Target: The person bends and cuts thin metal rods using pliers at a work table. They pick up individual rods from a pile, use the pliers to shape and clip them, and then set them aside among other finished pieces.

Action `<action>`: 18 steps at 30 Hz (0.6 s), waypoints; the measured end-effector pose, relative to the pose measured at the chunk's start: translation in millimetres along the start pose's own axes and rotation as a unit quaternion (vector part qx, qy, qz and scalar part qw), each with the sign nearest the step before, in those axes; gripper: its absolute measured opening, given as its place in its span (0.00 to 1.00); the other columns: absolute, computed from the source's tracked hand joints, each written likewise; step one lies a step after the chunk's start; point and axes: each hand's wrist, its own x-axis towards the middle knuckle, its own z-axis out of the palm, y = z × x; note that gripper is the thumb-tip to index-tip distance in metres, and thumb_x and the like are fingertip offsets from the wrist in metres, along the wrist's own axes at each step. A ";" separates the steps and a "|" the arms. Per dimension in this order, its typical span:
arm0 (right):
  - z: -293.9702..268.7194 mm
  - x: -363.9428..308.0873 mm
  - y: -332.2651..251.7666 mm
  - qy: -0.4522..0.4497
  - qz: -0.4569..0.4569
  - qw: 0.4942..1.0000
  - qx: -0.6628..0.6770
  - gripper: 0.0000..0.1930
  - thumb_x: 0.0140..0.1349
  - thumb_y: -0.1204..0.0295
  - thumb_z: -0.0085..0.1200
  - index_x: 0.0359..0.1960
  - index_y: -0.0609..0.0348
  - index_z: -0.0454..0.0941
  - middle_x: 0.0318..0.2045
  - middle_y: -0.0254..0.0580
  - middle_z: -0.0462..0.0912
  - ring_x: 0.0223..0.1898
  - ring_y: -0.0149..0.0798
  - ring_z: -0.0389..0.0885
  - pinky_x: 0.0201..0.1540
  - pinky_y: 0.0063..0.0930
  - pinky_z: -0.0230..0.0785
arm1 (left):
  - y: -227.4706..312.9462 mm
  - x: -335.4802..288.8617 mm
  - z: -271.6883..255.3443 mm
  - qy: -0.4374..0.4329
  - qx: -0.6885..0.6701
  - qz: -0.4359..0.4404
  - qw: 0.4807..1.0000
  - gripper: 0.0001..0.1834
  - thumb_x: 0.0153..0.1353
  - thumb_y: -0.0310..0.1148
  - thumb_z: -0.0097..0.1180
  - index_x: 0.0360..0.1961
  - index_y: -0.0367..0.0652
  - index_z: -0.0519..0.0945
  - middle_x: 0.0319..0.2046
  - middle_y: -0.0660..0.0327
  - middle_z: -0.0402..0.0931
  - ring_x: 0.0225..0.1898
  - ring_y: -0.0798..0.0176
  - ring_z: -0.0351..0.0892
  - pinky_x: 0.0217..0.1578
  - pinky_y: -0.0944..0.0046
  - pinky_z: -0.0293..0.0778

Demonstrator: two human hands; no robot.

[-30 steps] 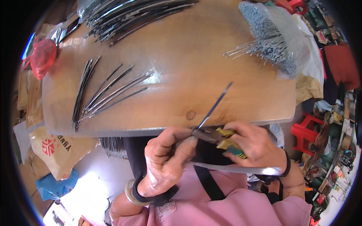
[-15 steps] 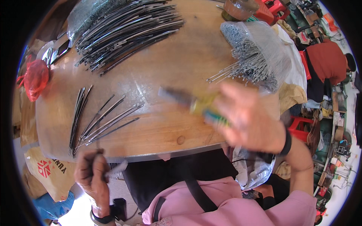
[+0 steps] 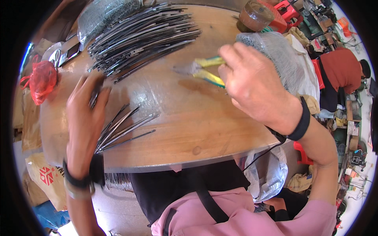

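Yellow-handled pliers (image 3: 201, 69) sit in our right hand (image 3: 256, 84), fingers wrapped about the handles; the tool lies roughly level above the wooden table (image 3: 189, 129), its long axis running left to right, its grey nose pointing toward our left. Our left hand (image 3: 84, 118) is closed on a thin dark metal strip (image 3: 94, 96), blurred, just above a small fan of similar strips (image 3: 126, 128); a larger heap of strips (image 3: 145, 33) lies beyond; both hands are well apart.
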 end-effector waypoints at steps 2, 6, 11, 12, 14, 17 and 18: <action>-17.9 5.1 -2.9 0.081 0.056 0.994 0.038 0.11 0.37 0.83 0.58 0.28 0.68 0.76 0.42 0.49 0.75 0.42 0.48 0.76 0.40 0.32 0.72 | -7.1 30.5 23.5 0.055 0.069 0.048 0.995 0.15 0.58 0.24 0.55 0.47 0.35 0.75 0.38 0.46 0.74 0.40 0.41 0.76 0.40 0.53 0.71; -40.9 -30.4 -9.1 0.279 0.242 0.853 0.369 0.06 0.57 0.79 0.57 0.36 0.62 0.75 0.49 0.46 0.73 0.40 0.37 0.72 0.41 0.32 0.66 | -17.5 48.3 42.0 0.036 0.130 0.065 0.989 0.09 0.58 0.24 0.55 0.40 0.35 0.74 0.34 0.47 0.70 0.38 0.39 0.73 0.37 0.51 0.70; -2.8 -117.3 -44.3 0.303 0.335 0.743 0.494 0.08 0.58 0.74 0.61 0.36 0.64 0.77 0.42 0.49 0.74 0.37 0.36 0.73 0.41 0.30 0.67 | -6.3 50.9 49.0 0.014 0.117 0.114 0.986 0.05 0.59 0.24 0.53 0.35 0.37 0.72 0.38 0.49 0.67 0.42 0.42 0.71 0.39 0.53 0.67; 0.3 -126.5 -54.4 0.260 0.374 0.762 0.461 0.08 0.58 0.72 0.60 0.34 0.62 0.76 0.44 0.48 0.73 0.40 0.37 0.72 0.44 0.34 0.66 | -9.2 50.3 45.3 0.007 0.129 0.115 0.985 0.06 0.59 0.24 0.54 0.37 0.38 0.72 0.38 0.50 0.68 0.42 0.43 0.71 0.40 0.52 0.68; 3.6 -134.3 -57.8 0.207 0.388 0.786 0.435 0.07 0.56 0.75 0.62 0.33 0.65 0.79 0.40 0.49 0.76 0.39 0.39 0.76 0.42 0.31 0.69 | -15.5 50.0 41.5 -0.011 0.162 0.129 0.978 0.07 0.59 0.24 0.54 0.38 0.38 0.73 0.38 0.51 0.68 0.43 0.44 0.71 0.41 0.51 0.68; 10.7 -137.3 -65.1 0.184 0.425 0.767 0.443 0.06 0.54 0.77 0.64 0.30 0.67 0.80 0.37 0.48 0.78 0.39 0.40 0.79 0.43 0.29 0.70 | -12.6 51.0 43.6 0.014 0.160 0.145 0.976 0.10 0.58 0.23 0.54 0.41 0.38 0.73 0.38 0.51 0.70 0.42 0.43 0.73 0.42 0.50 0.69; 15.0 -138.5 -67.2 0.194 0.432 0.751 0.459 0.06 0.54 0.77 0.64 0.31 0.67 0.80 0.37 0.48 0.79 0.40 0.40 0.79 0.43 0.29 0.70 | -16.0 53.6 42.2 0.006 0.155 0.140 0.978 0.10 0.58 0.23 0.54 0.41 0.38 0.73 0.38 0.51 0.70 0.42 0.43 0.73 0.42 0.50 0.69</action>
